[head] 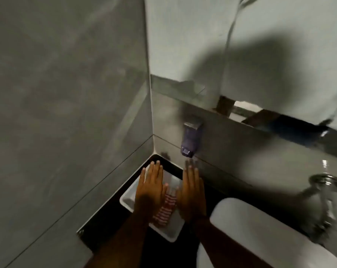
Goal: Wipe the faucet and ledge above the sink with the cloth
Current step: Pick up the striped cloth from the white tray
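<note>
Left hand (149, 192) and right hand (192, 192) are held flat, empty, above the striped cloth (164, 210) in its white tray (171, 235); the cloth is best gathered fully before the faucet (326, 182) is approached.

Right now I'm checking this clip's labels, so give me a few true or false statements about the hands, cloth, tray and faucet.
1. Both hands are flat and open. True: the left hand and right hand show spread fingers.
2. The striped cloth lies in the white tray. True.
3. The right hand grips the faucet. False: the faucet is far to the right, untouched.
4. The soap dispenser stands on the counter. False: it hangs on the wall above the hands.
5. The cloth is plain blue. False: red and white stripes.
</note>
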`<state>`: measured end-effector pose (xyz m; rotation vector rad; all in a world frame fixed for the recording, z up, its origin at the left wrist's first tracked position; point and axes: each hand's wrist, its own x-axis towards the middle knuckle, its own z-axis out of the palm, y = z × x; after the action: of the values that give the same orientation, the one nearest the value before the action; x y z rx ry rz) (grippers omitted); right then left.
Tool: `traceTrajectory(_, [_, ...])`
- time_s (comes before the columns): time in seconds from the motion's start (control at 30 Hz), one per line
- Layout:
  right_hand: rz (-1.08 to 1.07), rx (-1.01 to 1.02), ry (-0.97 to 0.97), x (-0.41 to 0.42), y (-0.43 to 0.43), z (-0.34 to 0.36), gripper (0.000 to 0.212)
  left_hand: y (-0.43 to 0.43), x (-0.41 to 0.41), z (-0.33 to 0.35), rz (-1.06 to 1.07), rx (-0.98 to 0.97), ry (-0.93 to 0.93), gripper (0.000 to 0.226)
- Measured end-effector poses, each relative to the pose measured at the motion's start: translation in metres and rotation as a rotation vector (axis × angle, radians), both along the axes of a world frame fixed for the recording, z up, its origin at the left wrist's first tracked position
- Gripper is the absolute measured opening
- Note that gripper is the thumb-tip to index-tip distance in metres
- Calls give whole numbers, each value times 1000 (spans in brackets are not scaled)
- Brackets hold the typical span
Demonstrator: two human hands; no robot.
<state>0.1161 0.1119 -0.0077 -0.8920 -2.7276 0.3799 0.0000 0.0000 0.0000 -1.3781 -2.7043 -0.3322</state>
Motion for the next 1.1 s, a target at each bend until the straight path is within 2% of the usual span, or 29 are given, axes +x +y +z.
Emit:
traceTrajectory(0.1, [-37, -289, -236, -39, -13, -59, 94, -4, -30, -65, 86, -101, -155, 84])
traceTrajectory(0.2, [-274, -555, -377, -67, -23, -97, 89, 3, -44, -108, 211, -223, -323, 72])
traceTrajectory(0.3, [-470, -740, -445, -82, -29, -120, 101, 9, -49, -125, 352, -348, -373, 68])
traceTrajectory(0.37, [-562, -776, -429, -88, -32, -128, 111, 12, -49, -132, 432, -440, -398, 68])
traceTrajectory(0.43, [-672, -882, -293, -95, -32, -134, 114, 16, -52, -136, 483, -456, -451, 64])
traceTrajectory(0.53, [-951, -1218, 100, -110, -34, -129, 92, 18, -59, -142, 528, -286, -627, 48])
traceTrajectory(0.57, [-956, -1222, 131, -110, -35, -127, 82, 16, -62, -141, 543, -176, -730, 39])
traceTrajectory(0.63, [-881, -1152, 55, -107, -31, -121, 61, 11, -70, -135, 551, 17, -934, 20])
traceTrajectory(0.67, [-820, -1137, 40, -102, -28, -115, 43, 9, -73, -130, 534, 77, -1027, 16])
traceTrajectory(0.73, [-739, -1186, 132, -88, -22, -102, 10, 4, -77, -113, 498, 183, -1227, 18])
traceTrajectory(0.77, [-738, -1233, 230, -77, -19, -93, 5, 1, -78, -103, 487, 248, -1348, 18])
traceTrajectory(0.87, [-757, -1544, 503, -37, -7, -59, 19, -2, -68, -62, 414, 392, -1719, 21])
traceTrajectory(0.93, [-723, -1887, 612, -1, -3, -37, 36, 3, -48, -36, 288, 433, -1859, 28])
traceTrajectory(1.0, [-690, -2182, 693, 39, 0, -14, 48, 12, -18, -14, 169, 417, -1906, 33])
traceTrajectory(1.1, [-633, -2364, 832, 90, -3, 17, 58, 28, 32, 7, 36, 323, -1880, 35])
